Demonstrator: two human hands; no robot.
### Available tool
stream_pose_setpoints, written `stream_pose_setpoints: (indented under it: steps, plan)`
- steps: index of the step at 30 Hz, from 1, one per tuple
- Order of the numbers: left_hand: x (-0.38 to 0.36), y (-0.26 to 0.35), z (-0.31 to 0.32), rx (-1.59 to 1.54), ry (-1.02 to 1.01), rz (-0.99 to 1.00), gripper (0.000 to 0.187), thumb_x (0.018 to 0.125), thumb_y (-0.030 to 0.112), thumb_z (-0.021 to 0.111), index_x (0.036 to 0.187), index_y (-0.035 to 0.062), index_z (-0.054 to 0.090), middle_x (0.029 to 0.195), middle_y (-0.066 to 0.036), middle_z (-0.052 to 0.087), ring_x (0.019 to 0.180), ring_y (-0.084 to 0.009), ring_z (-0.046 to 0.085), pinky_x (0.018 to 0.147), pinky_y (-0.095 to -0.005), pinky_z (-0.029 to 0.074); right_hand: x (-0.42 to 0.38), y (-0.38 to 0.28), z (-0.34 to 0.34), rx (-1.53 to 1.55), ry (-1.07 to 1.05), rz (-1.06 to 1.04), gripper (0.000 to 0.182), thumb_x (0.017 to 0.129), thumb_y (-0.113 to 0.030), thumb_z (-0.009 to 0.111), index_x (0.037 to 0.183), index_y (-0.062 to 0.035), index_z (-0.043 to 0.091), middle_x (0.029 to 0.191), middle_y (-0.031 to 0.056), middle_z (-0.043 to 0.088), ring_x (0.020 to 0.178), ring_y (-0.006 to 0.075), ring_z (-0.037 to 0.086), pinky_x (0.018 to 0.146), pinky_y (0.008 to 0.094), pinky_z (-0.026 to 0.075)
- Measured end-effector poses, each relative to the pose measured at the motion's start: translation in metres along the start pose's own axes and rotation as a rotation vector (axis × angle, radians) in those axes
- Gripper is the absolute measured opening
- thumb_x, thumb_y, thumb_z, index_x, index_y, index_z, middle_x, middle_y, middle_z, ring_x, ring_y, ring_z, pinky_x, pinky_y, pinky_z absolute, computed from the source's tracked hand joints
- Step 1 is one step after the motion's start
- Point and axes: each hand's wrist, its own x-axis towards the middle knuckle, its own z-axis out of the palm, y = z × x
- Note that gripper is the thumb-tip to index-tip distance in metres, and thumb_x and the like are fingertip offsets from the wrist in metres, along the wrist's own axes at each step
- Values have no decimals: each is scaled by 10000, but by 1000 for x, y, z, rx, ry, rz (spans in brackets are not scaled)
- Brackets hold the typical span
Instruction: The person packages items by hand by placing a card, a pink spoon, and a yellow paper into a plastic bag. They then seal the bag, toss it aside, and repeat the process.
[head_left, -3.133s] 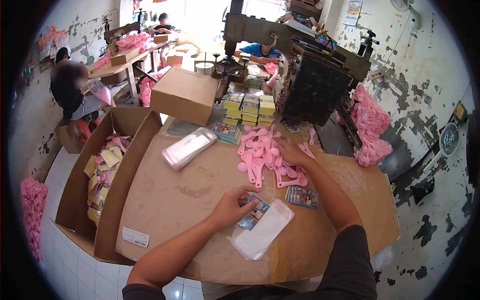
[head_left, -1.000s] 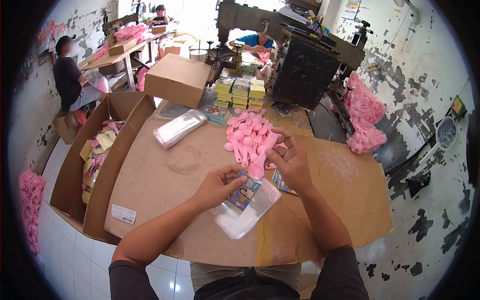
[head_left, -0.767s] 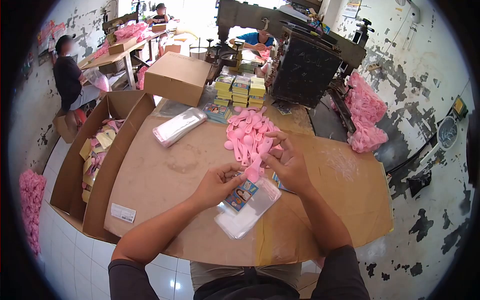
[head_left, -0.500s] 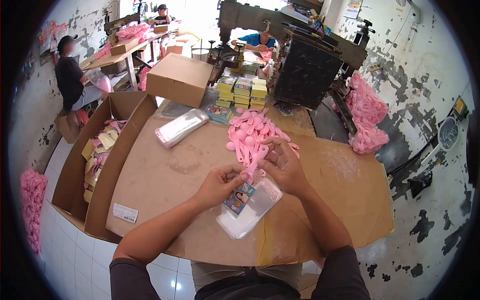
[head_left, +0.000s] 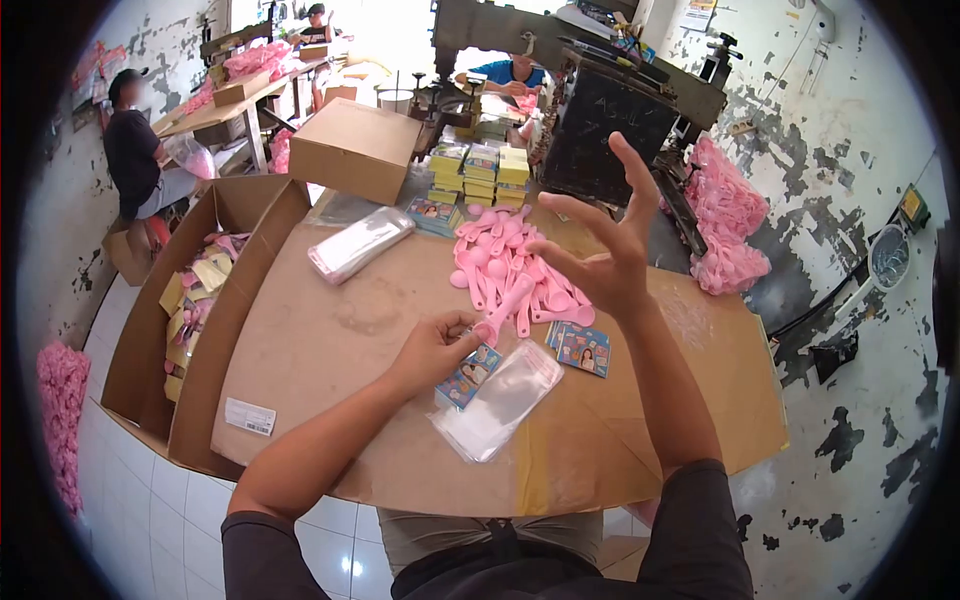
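Note:
My left hand [head_left: 436, 352] is closed in a pinch on a pink spoon [head_left: 511, 300], its bowl at my thumb and its handle pointing away from me. A printed card [head_left: 468, 376] shows just under that thumb, overlapping the stack of clear plastic bags [head_left: 500, 405]. Raised above the cardboard work surface, my right hand [head_left: 615, 255] holds nothing, with its fingers spread apart. Beneath and left of it lies a heap of pink spoons [head_left: 500, 250]. More printed cards [head_left: 582, 350] rest right of the bag stack.
Bundled cards [head_left: 480, 175] are stacked behind the spoons. Another pack of clear bags [head_left: 362, 245] lies at left, near a closed carton [head_left: 357, 145]. An open long box [head_left: 235, 330] borders the left side. A black metal machine [head_left: 610, 130] stands behind. Other people sit further back.
My right hand has let go of the spoon, risen away to the right and spread its fingers, uncovering the cards beside the bag stack. My left hand stays on the spoon.

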Motion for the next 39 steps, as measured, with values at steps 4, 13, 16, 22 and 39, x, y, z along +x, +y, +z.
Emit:
stream_pose_setpoints:
  steps: [4, 13, 16, 22, 39]
  plan:
    - [0, -1, -3, 47, 18, -24, 248, 1031, 202, 668, 1167, -6, 677, 905, -14, 733, 755, -30, 649, 634, -204, 512, 12, -3, -2, 30, 42, 35, 437, 693, -341, 933, 1093, -216, 812, 1622, 200, 339, 1480, 366, 321, 1176, 460, 267]
    - [0, -1, 1, 43, 17, 26, 251, 1025, 219, 680, 1146, -1, 682, 886, -10, 730, 735, -24, 624, 619, -199, 492, 7, -13, -7, 38, 46, 68, 453, 693, -332, 934, 1114, -221, 809, 1614, 199, 359, 1480, 366, 324, 1180, 453, 263]
    - [-2, 6, 0, 81, 13, -2, 252, 1027, 221, 679, 1147, 0, 683, 873, 0, 723, 735, -20, 620, 617, -198, 488, 4, -14, -8, 50, 33, 73, 444, 698, -323, 932, 1113, -227, 810, 1622, 199, 348, 1480, 362, 323, 1184, 453, 254]
    - [-5, 9, 5, -13, 16, -1, 256, 1031, 212, 672, 1173, -2, 676, 874, 8, 716, 729, -6, 602, 609, -195, 475, -8, -14, -11, 91, -2, 94, 490, 750, -266, 902, 1209, -165, 762, 1518, 174, 467, 1399, 357, 437, 1126, 443, 364]
    - [-10, 28, 7, -29, 4, -43, 316, 1043, 182, 650, 1282, -23, 649, 1038, -54, 757, 885, -66, 685, 749, -230, 551, -72, -17, 16, 1046, -324, 881, 289, 1007, -15, 622, 1292, 21, 591, 982, 75, 698, 839, 134, 718, 706, 261, 569]
